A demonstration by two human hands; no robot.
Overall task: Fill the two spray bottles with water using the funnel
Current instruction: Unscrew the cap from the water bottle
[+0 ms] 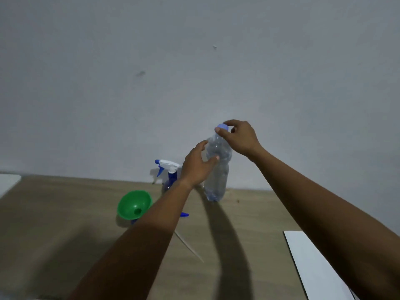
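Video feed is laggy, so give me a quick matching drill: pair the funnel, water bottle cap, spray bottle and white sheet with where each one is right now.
Things:
1. green funnel
2. water bottle cap
3. spray bottle
4. white sheet

Places or states:
A. pinched by the right hand
B. standing by the wall, partly behind the left hand
C. flat on the table at the near right
D. on the table left of the left forearm, mouth tilted toward the camera

Pairs: 1-D, 2-A, 3-B, 4-C
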